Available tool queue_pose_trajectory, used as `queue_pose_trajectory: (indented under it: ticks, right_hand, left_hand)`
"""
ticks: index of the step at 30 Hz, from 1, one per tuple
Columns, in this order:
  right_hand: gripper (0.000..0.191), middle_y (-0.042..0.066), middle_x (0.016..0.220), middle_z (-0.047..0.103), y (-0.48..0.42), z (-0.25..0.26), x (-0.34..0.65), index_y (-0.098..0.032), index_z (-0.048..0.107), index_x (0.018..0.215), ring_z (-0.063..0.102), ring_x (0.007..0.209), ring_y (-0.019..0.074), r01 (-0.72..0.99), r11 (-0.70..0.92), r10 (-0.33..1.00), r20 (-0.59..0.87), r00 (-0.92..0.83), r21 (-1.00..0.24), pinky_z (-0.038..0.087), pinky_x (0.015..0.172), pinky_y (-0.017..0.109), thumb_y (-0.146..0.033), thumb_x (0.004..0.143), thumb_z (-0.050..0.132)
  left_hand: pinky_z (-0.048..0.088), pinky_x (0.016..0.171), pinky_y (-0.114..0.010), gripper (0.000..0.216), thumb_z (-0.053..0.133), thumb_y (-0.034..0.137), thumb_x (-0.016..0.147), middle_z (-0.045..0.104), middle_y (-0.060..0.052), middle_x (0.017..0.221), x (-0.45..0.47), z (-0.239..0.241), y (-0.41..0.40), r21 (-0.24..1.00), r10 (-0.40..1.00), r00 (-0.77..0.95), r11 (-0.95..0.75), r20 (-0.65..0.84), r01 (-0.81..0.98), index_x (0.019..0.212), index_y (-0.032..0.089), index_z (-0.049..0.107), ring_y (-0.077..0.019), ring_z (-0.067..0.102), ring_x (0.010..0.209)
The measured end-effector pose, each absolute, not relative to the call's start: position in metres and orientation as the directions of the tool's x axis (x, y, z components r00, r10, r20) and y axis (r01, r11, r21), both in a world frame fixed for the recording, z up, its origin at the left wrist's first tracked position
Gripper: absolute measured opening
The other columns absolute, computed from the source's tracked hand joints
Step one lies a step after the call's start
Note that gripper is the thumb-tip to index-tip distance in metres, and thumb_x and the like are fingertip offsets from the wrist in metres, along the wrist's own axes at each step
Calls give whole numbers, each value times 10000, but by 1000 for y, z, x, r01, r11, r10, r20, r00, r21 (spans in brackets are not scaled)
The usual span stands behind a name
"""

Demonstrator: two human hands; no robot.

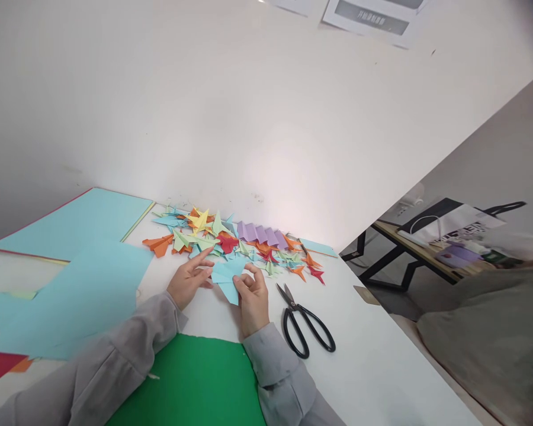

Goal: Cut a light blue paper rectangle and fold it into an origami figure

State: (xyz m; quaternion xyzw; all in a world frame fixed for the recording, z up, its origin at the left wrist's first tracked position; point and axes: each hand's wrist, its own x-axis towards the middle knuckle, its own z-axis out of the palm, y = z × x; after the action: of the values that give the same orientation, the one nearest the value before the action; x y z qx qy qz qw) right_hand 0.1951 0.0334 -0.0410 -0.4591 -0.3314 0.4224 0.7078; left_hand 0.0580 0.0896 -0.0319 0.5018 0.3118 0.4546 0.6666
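Note:
A small folded piece of light blue paper (225,277) lies on the white table (373,367) between my hands. My left hand (189,279) rests at its left edge, index finger stretched out along the paper and fingertips pressing on it. My right hand (252,296) pinches the paper's right side with bent fingers. Both arms wear grey sleeves.
Just behind my hands lies a pile of folded paper figures (231,239) in several colours, with a pleated purple strip (262,234). Black scissors (305,322) lie right of my right hand. Large light blue sheets (84,284) lie left, a green sheet (195,384) in front. The wall stands close behind.

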Motion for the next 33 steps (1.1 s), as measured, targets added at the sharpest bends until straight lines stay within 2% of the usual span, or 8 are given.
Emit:
queue_pose_trajectory:
  ticks: [3, 6, 9, 14, 18, 23, 27, 33]
  right_hand:
    - [445, -96, 550, 487, 34, -43, 196, -259, 467, 1026, 399, 432, 75, -270, 236, 885, 92, 456, -933, 323, 436, 192, -278, 641, 690]
    - [275, -61, 598, 515, 34, -44, 197, -226, 575, 894, 425, 479, 83, -171, 248, 880, 148, 451, -954, 339, 461, 210, -308, 652, 675]
    - [194, -27, 592, 539, 34, -46, 197, -187, 654, 783, 436, 506, 99, -89, 204, 898, 150, 414, -975, 352, 481, 234, -336, 660, 662]
    - [295, -10, 660, 588, 35, -48, 197, -187, 686, 849, 439, 512, 95, -65, 156, 922, 121, 368, -986, 379, 487, 242, -286, 574, 727]
    - [204, 23, 755, 633, 34, -47, 197, -197, 707, 779, 503, 616, 132, -1, 153, 918, 142, 370, -988, 427, 540, 261, -285, 595, 715]
    - [137, 29, 744, 605, 33, -44, 197, -228, 723, 744, 511, 680, 147, 122, 214, 886, 245, 393, -969, 415, 509, 235, -313, 641, 693]
    - [126, 57, 878, 588, 34, -44, 199, -231, 722, 657, 537, 858, 190, 181, 247, 823, 304, 480, -952, 451, 594, 252, -332, 584, 735]
    - [226, -9, 490, 576, 34, -45, 196, -158, 678, 636, 468, 457, 106, -28, 125, 899, 101, 426, -992, 379, 467, 249, -380, 612, 716]
  left_hand:
    - [531, 578, -262, 428, 695, 350, 623, 534, -18, 873, 58, -31, 89, 978, 913, 394, -26, 108, -207, 1023, 199, 670, -89, 548, 606]
    - [522, 558, -264, 290, 720, 334, 572, 561, -25, 785, 59, -32, 88, 989, 892, 437, -66, 119, -134, 804, 159, 728, -102, 534, 581]
    - [507, 578, -267, 309, 740, 251, 522, 599, -19, 744, 59, -33, 88, 989, 898, 423, -78, 126, -129, 818, 165, 725, -115, 532, 596]
    - [495, 655, -300, 455, 732, 182, 504, 654, -28, 737, 57, -36, 90, 982, 901, 428, 12, 71, -189, 956, 147, 688, -150, 585, 658]
    - [490, 576, -270, 289, 748, 209, 487, 595, -8, 646, 58, -38, 92, 985, 930, 354, -35, 94, -170, 768, 150, 717, -122, 549, 574]
    - [516, 630, -273, 176, 766, 279, 475, 626, -73, 863, 59, -33, 92, 977, 942, 284, -137, 179, -162, 601, 173, 706, -194, 589, 813]
    - [517, 616, -277, 194, 774, 296, 489, 656, -31, 626, 59, -27, 89, 982, 939, 318, -80, 131, -169, 615, 169, 699, -168, 611, 651]
    - [500, 429, -249, 282, 802, 329, 450, 600, 7, 466, 60, -24, 86, 981, 939, 345, 56, 12, -187, 603, 136, 665, -132, 570, 424]
